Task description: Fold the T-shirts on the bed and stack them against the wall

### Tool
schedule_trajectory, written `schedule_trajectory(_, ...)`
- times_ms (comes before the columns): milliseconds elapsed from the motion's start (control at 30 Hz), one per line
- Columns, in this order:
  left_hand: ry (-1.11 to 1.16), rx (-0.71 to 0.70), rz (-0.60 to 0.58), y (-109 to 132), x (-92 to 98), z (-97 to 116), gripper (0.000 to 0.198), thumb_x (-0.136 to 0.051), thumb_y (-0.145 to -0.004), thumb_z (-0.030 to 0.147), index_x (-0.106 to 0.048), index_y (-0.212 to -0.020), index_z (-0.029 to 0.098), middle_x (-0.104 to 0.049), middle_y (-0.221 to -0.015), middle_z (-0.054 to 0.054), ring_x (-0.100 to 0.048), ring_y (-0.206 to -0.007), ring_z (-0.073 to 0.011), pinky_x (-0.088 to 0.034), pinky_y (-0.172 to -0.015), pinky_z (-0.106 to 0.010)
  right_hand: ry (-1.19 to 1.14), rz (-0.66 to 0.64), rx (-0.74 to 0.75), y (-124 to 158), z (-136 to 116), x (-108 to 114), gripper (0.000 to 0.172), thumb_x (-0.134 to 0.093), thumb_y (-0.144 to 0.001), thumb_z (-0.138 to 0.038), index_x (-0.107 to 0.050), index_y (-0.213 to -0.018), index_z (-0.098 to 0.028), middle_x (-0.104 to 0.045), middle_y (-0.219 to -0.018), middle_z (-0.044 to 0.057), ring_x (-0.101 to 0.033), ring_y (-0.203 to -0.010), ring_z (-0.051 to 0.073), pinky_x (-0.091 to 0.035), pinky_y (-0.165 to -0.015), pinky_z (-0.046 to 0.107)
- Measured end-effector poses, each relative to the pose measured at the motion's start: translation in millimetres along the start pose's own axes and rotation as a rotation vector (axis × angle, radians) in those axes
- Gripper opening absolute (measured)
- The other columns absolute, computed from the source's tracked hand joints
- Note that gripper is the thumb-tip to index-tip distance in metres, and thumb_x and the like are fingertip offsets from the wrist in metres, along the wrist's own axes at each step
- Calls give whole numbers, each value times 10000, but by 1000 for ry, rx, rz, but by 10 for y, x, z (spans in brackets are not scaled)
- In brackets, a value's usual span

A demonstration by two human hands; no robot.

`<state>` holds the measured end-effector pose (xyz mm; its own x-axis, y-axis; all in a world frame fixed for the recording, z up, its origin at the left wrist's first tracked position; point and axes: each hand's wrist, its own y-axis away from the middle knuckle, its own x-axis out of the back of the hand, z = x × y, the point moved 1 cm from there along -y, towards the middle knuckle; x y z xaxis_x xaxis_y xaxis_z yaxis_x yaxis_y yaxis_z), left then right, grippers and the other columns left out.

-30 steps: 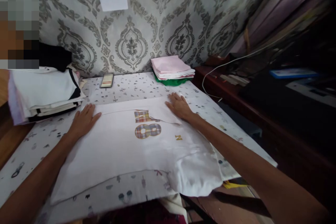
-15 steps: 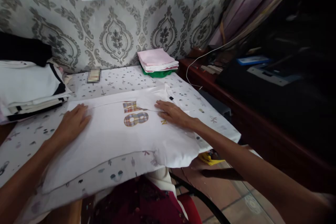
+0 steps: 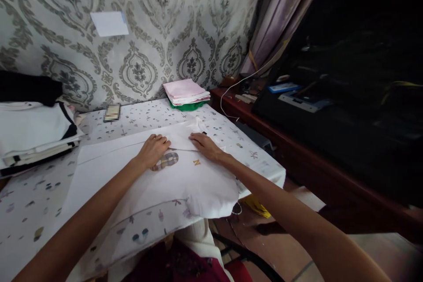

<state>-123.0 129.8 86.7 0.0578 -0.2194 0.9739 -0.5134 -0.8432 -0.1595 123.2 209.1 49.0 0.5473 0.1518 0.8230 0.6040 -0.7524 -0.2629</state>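
Note:
A white T-shirt [image 3: 142,185] with plaid appliqué figures lies spread over the patterned tablecloth [image 3: 49,176]. Its far side is folded over toward me, and the fold covers part of the front. My left hand [image 3: 153,151] rests on the shirt near the folded edge, just above the plaid print, fingers slightly bent and lying on the fabric. To its right my right hand [image 3: 207,147] lies flat with fingers stretched out, touching the folded part beside a small dark tag. A gap of white cloth shows between the two hands.
A stack of folded clothes [image 3: 187,92], pink on top and green below, stands at the table's back. Black and white garments [image 3: 33,130] are piled at the left. A small pixelated item [image 3: 112,113] sits near the wall. Right of the table is a dark red cabinet [image 3: 297,158].
My left hand has moved from the shirt's left end to the middle, near my right hand. The right hand stays on the folded part. The camera view has tilted up somewhat.

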Motion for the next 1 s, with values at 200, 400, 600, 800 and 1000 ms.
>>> schedule_trajectory(200,46,127,-43,101,23,-154,160,-484,-948,136,-637,-911,165,-689,-946,-104,-621,-954,-266,-456,-823,-384,0,-8,43,-21,87,-61,365,-516,-952,-237,-668,-1271,-146,-603,-1404,160,-552,-1313,276,-417,-1128,472)
schedule_trajectory(400,229,164,-42,511,159,-17,288,-381,-1005,277,-656,-1027,195,-693,-1084,-92,-618,-1039,-249,-483,-901,-387,-110,45,-14,213,-2,224,360,-524,-940,-245,-657,-1272,-200,-582,-1432,130,-604,-1238,266,-510,-1014,431)
schedule_trajectory(600,367,178,-132,1601,394,161,353,-417,-987,471,-666,-1111,253,-692,-1113,-48,-641,-1023,-227,-512,-887,-339,-101,226,-296,1306,-239,520,317,-488,-965,-426,-673,-1082,-197,-701,-1004,93,-674,-864,219,-542,-731,336)
schedule_trajectory(800,278,253,-121,2469,223,145,361,-555,-898,477,-657,-1207,321,-681,-1196,-18,-645,-1082,-227,-528,-915,-312,39,266,-515,1979,-599,325,346,-566,-883,-545,-649,-883,-209,-643,-870,69,-635,-736,212,-497,-684,344)
schedule_trajectory(1000,165,361,-77,2956,-44,-10,376,-404,-915,352,-718,-1110,281,-710,-1191,-60,-649,-1116,-256,-521,-963,-362,-58,227,-519,1953,-762,289,355,-575,-814,-528,-528,-628,-229,-572,-685,29,-551,-613,177,-432,-592,310)
